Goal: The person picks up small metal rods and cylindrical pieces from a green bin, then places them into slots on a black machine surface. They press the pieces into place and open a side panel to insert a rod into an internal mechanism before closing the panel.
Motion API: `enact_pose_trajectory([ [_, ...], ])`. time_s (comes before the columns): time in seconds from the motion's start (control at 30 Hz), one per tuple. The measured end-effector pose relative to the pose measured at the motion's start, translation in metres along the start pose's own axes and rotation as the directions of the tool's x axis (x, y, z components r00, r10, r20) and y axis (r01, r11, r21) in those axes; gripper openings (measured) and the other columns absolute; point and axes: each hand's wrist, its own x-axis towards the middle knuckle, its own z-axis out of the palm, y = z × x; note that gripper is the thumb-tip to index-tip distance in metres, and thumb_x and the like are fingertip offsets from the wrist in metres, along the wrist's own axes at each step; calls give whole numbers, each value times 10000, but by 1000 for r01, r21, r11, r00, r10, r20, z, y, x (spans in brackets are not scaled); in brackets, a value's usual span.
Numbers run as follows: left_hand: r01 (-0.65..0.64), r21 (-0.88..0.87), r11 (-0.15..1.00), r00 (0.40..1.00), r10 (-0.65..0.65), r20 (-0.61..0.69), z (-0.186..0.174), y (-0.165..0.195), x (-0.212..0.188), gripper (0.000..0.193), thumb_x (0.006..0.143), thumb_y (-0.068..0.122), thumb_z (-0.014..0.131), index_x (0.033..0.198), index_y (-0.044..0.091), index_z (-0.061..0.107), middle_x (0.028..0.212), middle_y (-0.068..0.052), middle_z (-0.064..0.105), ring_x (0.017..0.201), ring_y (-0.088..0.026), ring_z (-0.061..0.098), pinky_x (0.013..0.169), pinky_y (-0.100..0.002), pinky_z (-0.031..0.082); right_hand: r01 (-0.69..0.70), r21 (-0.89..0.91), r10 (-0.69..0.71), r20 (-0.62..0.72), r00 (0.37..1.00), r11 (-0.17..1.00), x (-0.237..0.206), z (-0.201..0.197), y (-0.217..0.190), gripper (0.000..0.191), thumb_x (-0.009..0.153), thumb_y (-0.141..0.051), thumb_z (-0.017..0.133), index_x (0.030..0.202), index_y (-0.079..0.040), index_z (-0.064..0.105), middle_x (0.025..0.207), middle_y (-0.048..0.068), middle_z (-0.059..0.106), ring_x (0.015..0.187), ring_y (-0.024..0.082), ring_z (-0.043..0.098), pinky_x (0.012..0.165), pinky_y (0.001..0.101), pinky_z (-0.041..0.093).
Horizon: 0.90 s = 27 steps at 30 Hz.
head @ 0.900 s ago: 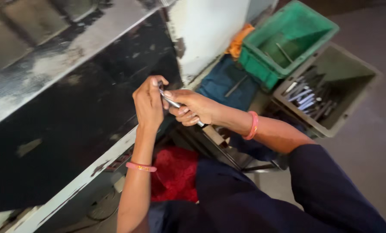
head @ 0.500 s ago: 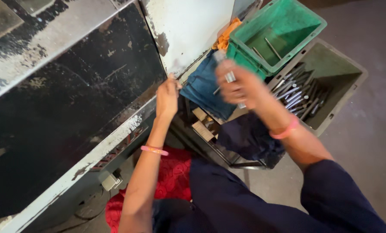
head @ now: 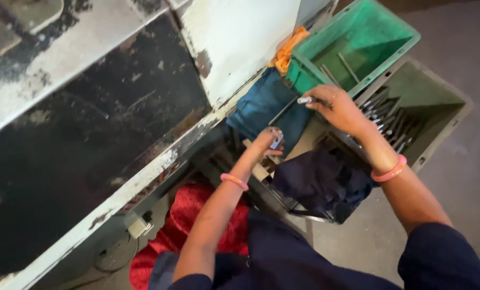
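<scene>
Bins, green [head: 395, 59] and grey [head: 444, 123], flank right hand [head: 339, 110] holding rod [head: 306, 100].

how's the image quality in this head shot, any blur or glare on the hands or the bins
Head view: daylight falls from the right, so the green bin looks bright and slightly washed, while the black machine panel stays dim. The right hand and the metal rod it holds are a little soft; the left hand is blurrier. Rods in the grey bin smear together. Straight edges tilt steeply.

My right hand [head: 341, 110] has open room over the grey bin [head: 448, 126]; the green bin [head: 401, 51] wall crowds its left.
</scene>
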Motion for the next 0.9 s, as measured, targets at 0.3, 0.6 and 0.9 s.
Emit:
enact_pose_trajectory([
  [0.3, -45, 110, 993, 994, 56, -98, 4, -17, 30, 682, 916, 221, 641, 1533, 117, 372, 1374, -165, 585, 1224, -305, 593, 864, -395, 536, 182, 49, -168, -205, 964, 982, 19, -19, 21, 413, 872, 139, 591, 1233, -36, 688, 1217, 119, 728, 1239, 303, 676, 1207, 453, 430],
  [0.6, -56, 89, 994, 986, 69, -153, -60, -11, -20, 450, 959, 227, 615, 1387, 89, 582, 1186, -92, 704, 1007, -200, 685, 855, -352, 556, -335, 76, 343, -222, 913, 939, 62, -16, 135, 294, 952, -73, 763, 1239, -53, 702, 1003, 135, 726, 915, 345, 683, 829, 402, 542],
  [0.9, -78, 25, 997, 948, 82, -307, -134, -14, -90, 414, 984, 275, 573, 1354, 98, 630, 1195, -91, 730, 1020, -192, 701, 866, -352, 567, -692, -483, 725, -156, 671, 537, 107, -23, 212, 338, 838, -287, 803, 1129, -117, 769, 1146, 254, 707, 1058, 451, 679, 868, 529, 557],
])
